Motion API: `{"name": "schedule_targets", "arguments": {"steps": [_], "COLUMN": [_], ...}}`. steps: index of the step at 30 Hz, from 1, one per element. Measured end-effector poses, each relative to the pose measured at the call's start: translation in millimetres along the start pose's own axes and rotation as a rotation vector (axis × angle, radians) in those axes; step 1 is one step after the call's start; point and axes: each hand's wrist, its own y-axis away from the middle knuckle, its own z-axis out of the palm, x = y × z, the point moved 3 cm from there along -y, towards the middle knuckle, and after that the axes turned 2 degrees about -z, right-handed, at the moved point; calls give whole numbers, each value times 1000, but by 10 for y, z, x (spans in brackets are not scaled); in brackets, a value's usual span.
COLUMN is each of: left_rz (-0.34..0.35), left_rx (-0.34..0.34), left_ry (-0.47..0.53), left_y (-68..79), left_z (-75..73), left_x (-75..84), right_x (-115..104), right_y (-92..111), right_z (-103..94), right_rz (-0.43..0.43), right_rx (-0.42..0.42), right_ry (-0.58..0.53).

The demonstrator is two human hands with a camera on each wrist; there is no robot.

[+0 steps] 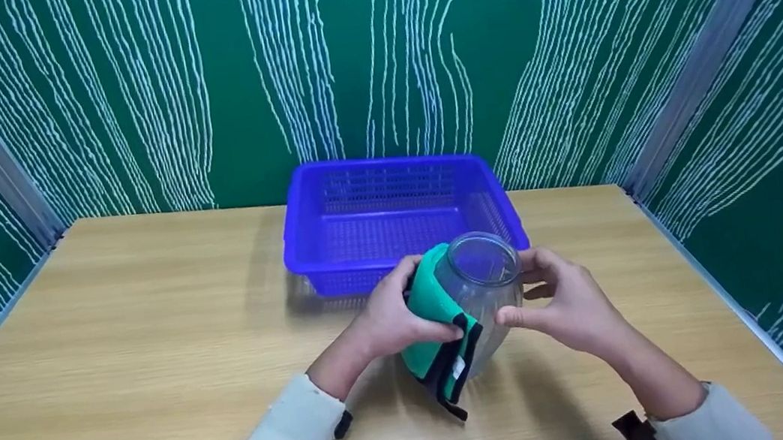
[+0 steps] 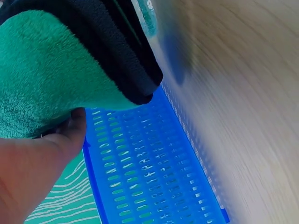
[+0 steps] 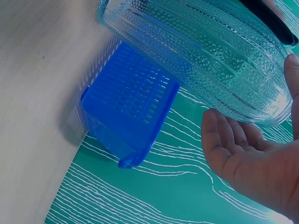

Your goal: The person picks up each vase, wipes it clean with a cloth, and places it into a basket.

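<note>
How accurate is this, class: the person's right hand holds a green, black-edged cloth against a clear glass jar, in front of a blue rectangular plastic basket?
The side is wrong: the head view shows the left hand holding the green, black-edged cloth against the clear glass jar, in front of the blue rectangular plastic basket.

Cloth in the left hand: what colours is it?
The cloth is green with black edging, clearest in the left wrist view.

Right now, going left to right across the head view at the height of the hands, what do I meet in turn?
Left hand → green cloth → clear glass jar → right hand.
</note>
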Motion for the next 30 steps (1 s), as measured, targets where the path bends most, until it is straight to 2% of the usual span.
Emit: {"name": "schedule_targets", "arguments": {"steps": [12, 22, 30], "left_rz": [-105, -140, -152], "left_rx": [-29, -39, -34], "left_ry": [-53, -134, -255], "left_y": [41, 48, 55], "left_z": [54, 70, 93], "left_x": [-134, -206, -277], "right_x": [1, -2, -15], "right_y": [4, -2, 0], "right_z": [-19, -17, -16], "right_rz": [7, 30, 40], "right_rx": [8, 3, -1], "right_ry": [39, 51, 49]}}
